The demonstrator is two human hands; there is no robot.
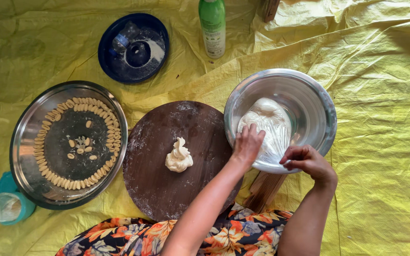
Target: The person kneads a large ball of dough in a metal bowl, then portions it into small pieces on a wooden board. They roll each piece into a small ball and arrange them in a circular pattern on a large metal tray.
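Dough in wrap (266, 124): one big white lump, covered in clear plastic, sitting inside the one shiny steel bowl (316, 102).
Left hand (247, 143): fingers bent, pressing on the wrapped lump.
Right hand (308, 160): fingers pinched shut on the plastic at the bowl's near edge.
Small dough (179, 157): one bare piece, alone on the one round brown board (157, 161), just beside the bowl.
Steel tray (29, 137): one, holding a ring of many little dough shapes, too many to count.
Blue plate (107, 47): one; what lies in it is hard to make out.
Green bottle (212, 26): one, its top cut off.
Yellow sheet (380, 57): under everything.
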